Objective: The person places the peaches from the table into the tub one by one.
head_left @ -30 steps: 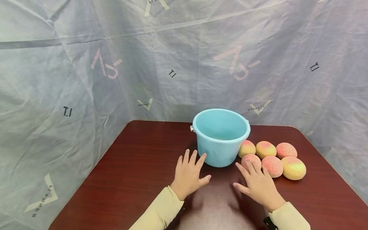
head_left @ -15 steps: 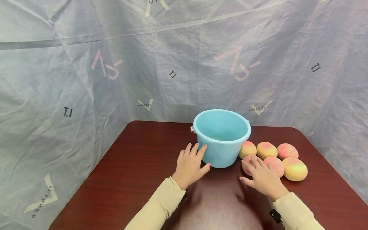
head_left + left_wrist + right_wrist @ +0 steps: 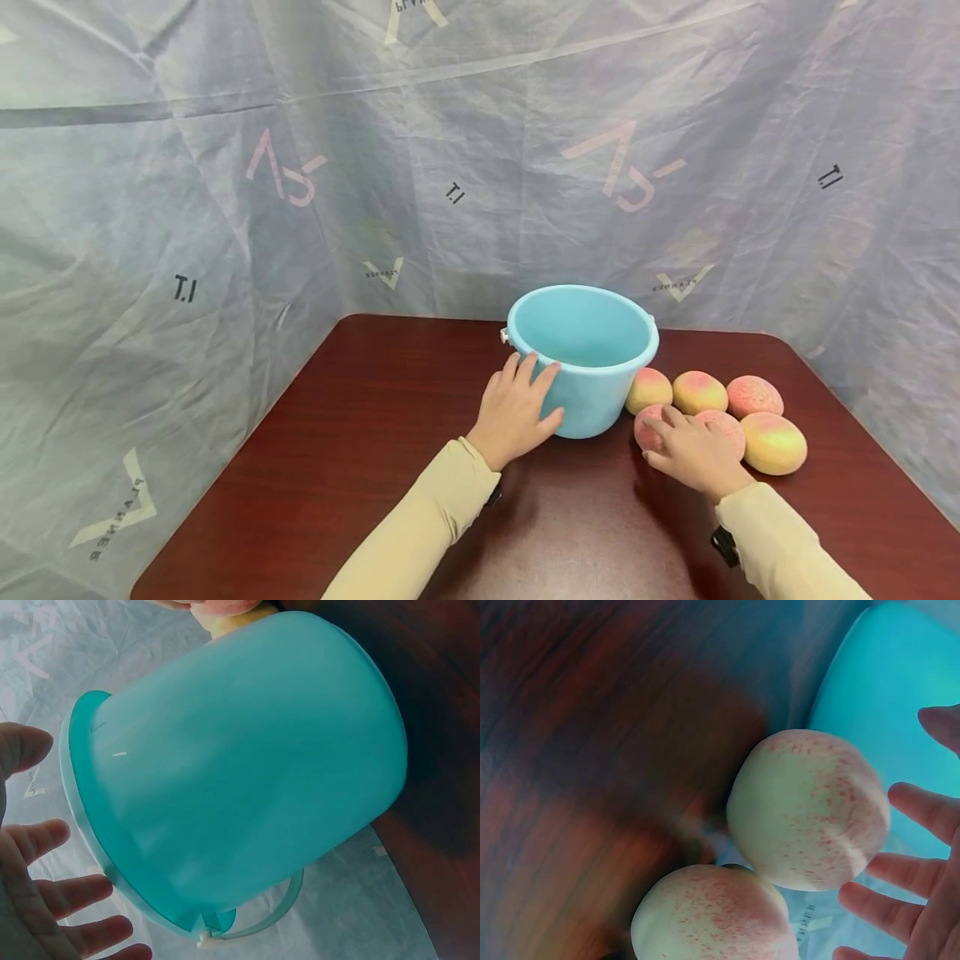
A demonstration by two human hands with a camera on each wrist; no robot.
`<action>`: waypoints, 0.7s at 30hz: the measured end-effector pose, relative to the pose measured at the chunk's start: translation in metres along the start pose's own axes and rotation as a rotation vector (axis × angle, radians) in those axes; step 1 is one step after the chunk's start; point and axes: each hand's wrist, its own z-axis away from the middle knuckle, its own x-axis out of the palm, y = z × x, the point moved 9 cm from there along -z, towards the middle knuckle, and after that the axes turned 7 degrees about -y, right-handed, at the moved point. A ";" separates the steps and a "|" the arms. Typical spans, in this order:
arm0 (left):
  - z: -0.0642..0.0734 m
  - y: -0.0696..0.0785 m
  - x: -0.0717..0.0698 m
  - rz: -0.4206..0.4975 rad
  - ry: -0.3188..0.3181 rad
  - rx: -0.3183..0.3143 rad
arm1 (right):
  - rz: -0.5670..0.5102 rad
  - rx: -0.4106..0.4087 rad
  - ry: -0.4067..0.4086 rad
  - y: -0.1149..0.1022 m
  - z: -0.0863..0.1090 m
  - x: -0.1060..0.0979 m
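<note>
A light blue bucket [image 3: 588, 400] stands on the dark red table. My left hand [image 3: 516, 412] is at its near left side, fingers spread, fingertips close to the rim; in the left wrist view the fingers [image 3: 79, 896] are by the rim, and contact is hard to tell. My right hand [image 3: 697, 454] hovers over the front row of peaches, fingers slightly bent above the nearest-left peach [image 3: 649, 429]. In the right wrist view that peach [image 3: 810, 810] lies beside the fingertips, not gripped, with a second peach [image 3: 716, 919] next to it.
More peaches, a yellow one [image 3: 775, 443] and a pink one [image 3: 754, 397] among them, sit in two rows right of the bucket. The bucket's handle [image 3: 289, 907] hangs at its far side. A grey printed cloth [image 3: 450, 125] hangs behind the table [image 3: 360, 400].
My left hand has moved up and right toward the bucket's rim. My right hand has shifted right over the front peaches, its fingers drawing in slightly. Bucket and peaches stay in place.
</note>
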 end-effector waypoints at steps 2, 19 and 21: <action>-0.003 0.001 0.001 -0.009 -0.006 0.005 | 0.007 -0.001 -0.002 0.002 -0.003 0.000; -0.015 0.004 0.007 -0.112 0.052 0.035 | -0.047 -0.086 0.027 0.008 -0.017 0.004; -0.017 0.005 0.004 -0.148 0.095 0.042 | -0.082 -0.076 -0.002 0.011 -0.017 0.007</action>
